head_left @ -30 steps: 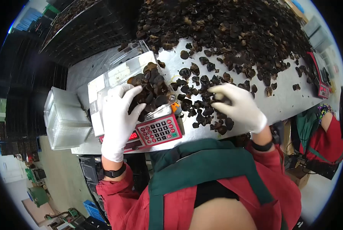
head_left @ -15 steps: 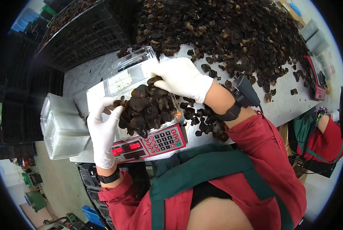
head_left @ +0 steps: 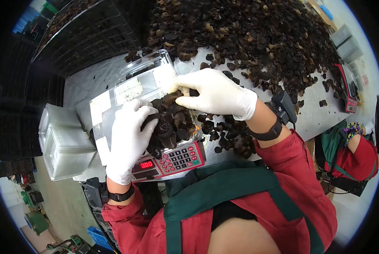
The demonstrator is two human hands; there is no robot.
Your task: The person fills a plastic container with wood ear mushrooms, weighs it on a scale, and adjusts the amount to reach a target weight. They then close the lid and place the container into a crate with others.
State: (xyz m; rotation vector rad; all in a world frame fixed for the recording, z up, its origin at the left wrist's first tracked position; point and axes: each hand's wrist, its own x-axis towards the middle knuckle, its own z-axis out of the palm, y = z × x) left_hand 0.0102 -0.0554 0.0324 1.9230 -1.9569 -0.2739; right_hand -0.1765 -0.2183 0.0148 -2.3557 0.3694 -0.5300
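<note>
Dark brown mushroom pieces (head_left: 170,127) are heaped in a clear plastic box (head_left: 132,91), which sits on a red and white scale (head_left: 176,163) with lit red digits. White gloves cover both hands. At the left side of the heap, my left hand (head_left: 132,131) has its fingers curled round a dark piece. My right hand (head_left: 212,93) pinches dark mushroom pieces between thumb and fingers at the heap's upper right. The heap and the hands hide part of the box.
A large mushroom pile (head_left: 248,38) covers the back of the metal table (head_left: 83,91). Stacked clear boxes (head_left: 66,142) stand at the left, black crates (head_left: 92,38) behind. Another scale (head_left: 348,89) and a co-worker's gloved hand (head_left: 352,130) are at the right.
My left hand has moved right and up, over the heap's left side. My right hand has shifted slightly right and down, and its wrist is farther right.
</note>
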